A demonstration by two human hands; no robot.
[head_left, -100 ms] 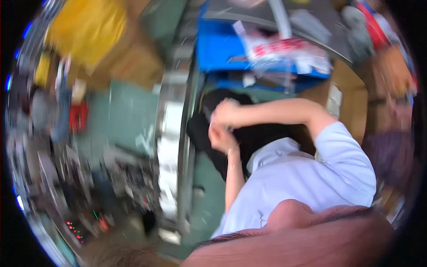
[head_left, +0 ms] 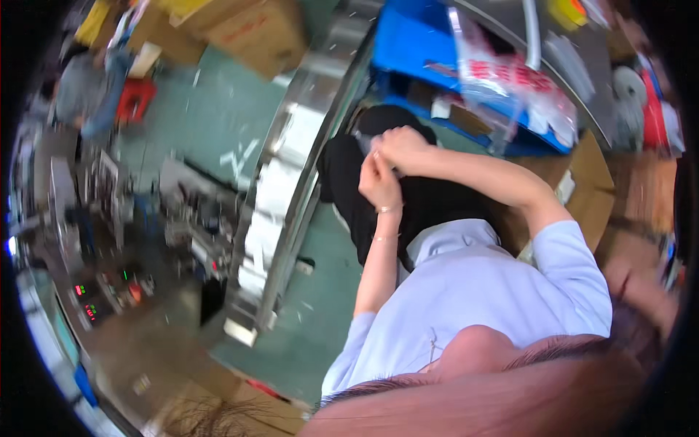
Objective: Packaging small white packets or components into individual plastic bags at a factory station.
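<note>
Small clear piece (head_left: 370, 148), blurred, sits between both hands above the dark lap, near the steel conveyor edge (head_left: 291, 182). Left hand (head_left: 378, 180) pinches it from below; right hand (head_left: 400, 146) curls closed over it from above.

Small clear plastic piece (head_left: 368, 146), blurred, pinched btwn 2 hands over dark lap.

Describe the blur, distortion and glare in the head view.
Head view: motion blur softens everything, worst toward the rim; the fisheye bends the metal table edge into a curve; its surface glares white; black corners frame the picture; the left hand and right hand stay fairly readable over the dark lap.
</note>
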